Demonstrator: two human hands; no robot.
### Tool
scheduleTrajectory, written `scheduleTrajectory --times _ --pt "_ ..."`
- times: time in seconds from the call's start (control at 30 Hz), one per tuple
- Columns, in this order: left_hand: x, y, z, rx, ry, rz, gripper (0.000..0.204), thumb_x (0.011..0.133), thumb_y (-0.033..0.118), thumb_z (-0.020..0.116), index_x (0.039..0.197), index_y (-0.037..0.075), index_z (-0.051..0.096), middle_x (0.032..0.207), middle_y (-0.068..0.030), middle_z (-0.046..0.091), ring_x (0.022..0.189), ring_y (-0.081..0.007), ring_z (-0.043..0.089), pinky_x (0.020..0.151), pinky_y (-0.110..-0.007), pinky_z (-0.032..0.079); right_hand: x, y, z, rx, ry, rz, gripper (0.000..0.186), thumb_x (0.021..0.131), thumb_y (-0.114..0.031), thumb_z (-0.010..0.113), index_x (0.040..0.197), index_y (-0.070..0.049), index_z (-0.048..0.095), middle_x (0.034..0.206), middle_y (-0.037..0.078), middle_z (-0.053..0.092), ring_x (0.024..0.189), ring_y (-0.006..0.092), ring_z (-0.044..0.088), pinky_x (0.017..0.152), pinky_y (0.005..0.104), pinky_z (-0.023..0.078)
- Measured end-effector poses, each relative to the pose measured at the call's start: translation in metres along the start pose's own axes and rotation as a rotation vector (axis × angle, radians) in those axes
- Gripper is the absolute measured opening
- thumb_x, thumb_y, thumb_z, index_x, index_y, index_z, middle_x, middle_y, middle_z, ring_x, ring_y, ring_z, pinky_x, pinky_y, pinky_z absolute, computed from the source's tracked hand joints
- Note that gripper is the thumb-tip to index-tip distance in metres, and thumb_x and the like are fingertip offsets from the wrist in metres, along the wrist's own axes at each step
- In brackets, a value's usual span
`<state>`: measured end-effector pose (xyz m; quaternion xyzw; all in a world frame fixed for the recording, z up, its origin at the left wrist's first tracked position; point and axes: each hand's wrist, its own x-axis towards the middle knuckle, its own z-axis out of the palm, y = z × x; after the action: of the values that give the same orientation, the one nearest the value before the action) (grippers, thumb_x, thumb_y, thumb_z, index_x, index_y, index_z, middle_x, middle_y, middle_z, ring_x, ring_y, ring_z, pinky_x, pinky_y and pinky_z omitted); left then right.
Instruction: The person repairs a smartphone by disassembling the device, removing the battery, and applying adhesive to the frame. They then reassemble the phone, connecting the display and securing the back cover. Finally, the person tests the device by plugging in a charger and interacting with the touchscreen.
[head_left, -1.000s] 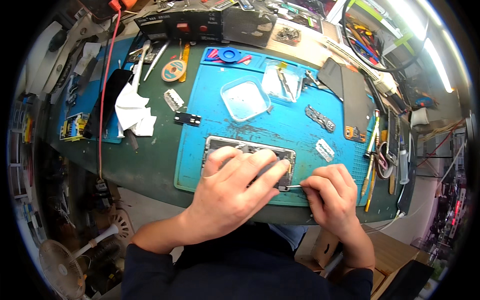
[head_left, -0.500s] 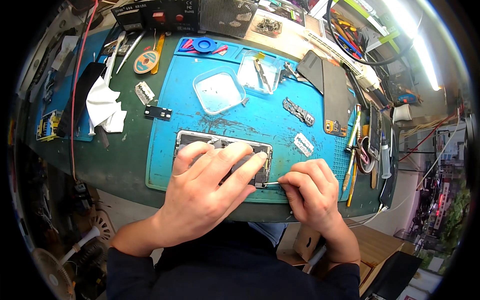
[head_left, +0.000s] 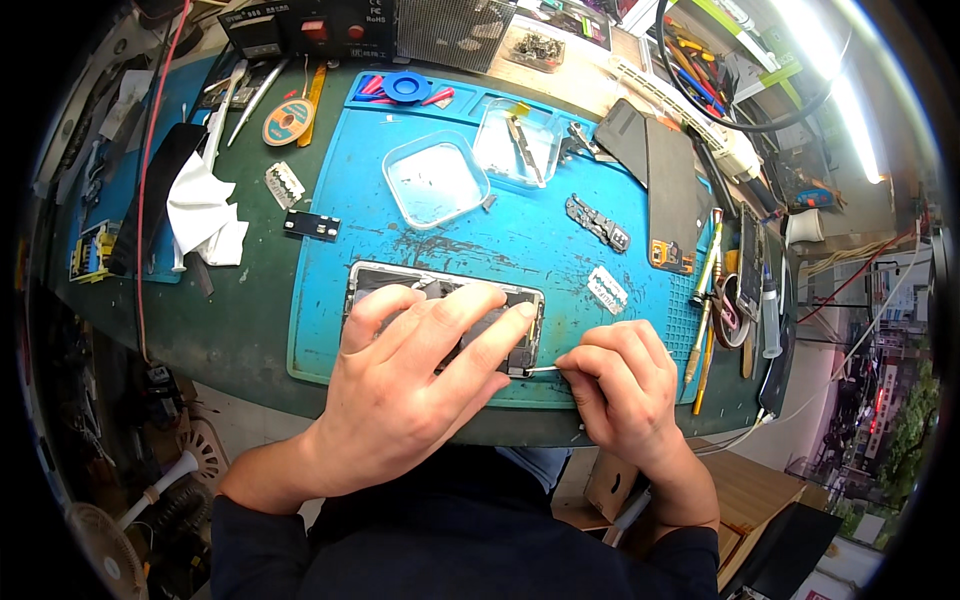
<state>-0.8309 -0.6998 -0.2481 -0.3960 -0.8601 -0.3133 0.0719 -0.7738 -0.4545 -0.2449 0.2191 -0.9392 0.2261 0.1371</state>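
So the right hand (head_left: 630, 385) is pinching a thin pale tool (head_left: 545, 369) between thumb and bent fingers, and the tool's tip is sitting right at the near right corner of an opened-up phone (head_left: 523, 353). The left hand (head_left: 410, 400) is arching over the phone with fingers spread and fingertips resting on it; can't tell if it's actually gripping an edge, since the palm is hiding things.

Placement-wise, the phone is lying flat near the front of a blue mat (head_left: 470, 250), to the left of the right hand and a touch farther out. Its long side is running left to right, dipping slightly at the right end. The left hand is the nearer one, being right on top of it, while only the tool is bridging over from the right.

Farther out, a clear square tub (head_left: 436, 175) is holding just a few tiny bits. Beside it, a second clear tray (head_left: 495, 145) is carrying a slim dark part (head_left: 525, 148) and something yellow. Way back, a little box (head_left: 538, 67) is holding a heap of small metal pieces.
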Motion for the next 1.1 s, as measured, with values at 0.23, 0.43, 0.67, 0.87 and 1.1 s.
scheduleTrajectory --times 0.23,0.43,0.67,0.87,1.1 --pt "-0.0011 -0.0006 0.0049 0.048 0.031 0.034 0.052 0.074 0.018 0.085 0.125 0.018 0.074 0.128 -0.0013 0.062 0.113 -0.0201 0.057 0.1 -0.039 0.034 0.0 0.0001 -0.0002 -0.001 -0.001 0.0 0.021 0.08 -0.003 0.079 0.098 -0.006 0.068 0.095 0.006 0.066 0.082 0.0257 0.063 0.071 0.038 0.05" --pt "-0.0031 -0.0019 0.0061 0.097 0.027 0.065 0.039 0.074 0.02 0.085 0.112 0.023 0.079 0.126 0.0012 0.061 0.114 -0.0197 0.05 0.099 -0.04 0.033 0.0001 -0.0004 -0.0011 0.001 -0.012 0.003 0.021 0.08 -0.004 0.078 0.098 -0.006 0.068 0.095 0.006 0.066 0.083 0.0258 0.063 0.07 0.0382 0.05" --pt "-0.0021 -0.0018 0.0059 0.1 0.034 0.066 0.039 0.073 0.019 0.084 0.111 0.023 0.079 0.126 0.0014 0.061 0.113 -0.0195 0.051 0.1 -0.04 0.032 -0.0021 0.0011 -0.0012 0.016 -0.011 0.0 0.022 0.079 -0.004 0.078 0.099 -0.007 0.069 0.096 0.005 0.066 0.084 0.0254 0.064 0.071 0.0383 0.05" --pt "-0.0037 -0.0014 0.0065 0.121 0.045 0.137 0.036 0.071 0.017 0.077 0.105 0.025 0.082 0.121 0.0043 0.064 0.111 -0.017 0.051 0.107 -0.042 0.031 -0.0047 0.0021 -0.0006 0.015 0.006 -0.026 0.026 0.076 -0.004 0.079 0.1 -0.007 0.069 0.096 0.004 0.066 0.085 0.025 0.064 0.071 0.0373 0.05" --pt "-0.0046 0.0004 0.0058 0.157 0.032 0.162 0.035 0.071 0.018 0.074 0.104 0.026 0.082 0.118 0.0067 0.065 0.11 -0.0156 0.052 0.11 -0.043 0.029 -0.0074 0.0033 -0.0007 0.039 0.037 -0.043 0.028 0.073 -0.004 0.079 0.1 -0.007 0.071 0.097 0.004 0.064 0.085 0.0249 0.064 0.071 0.0368 0.049"
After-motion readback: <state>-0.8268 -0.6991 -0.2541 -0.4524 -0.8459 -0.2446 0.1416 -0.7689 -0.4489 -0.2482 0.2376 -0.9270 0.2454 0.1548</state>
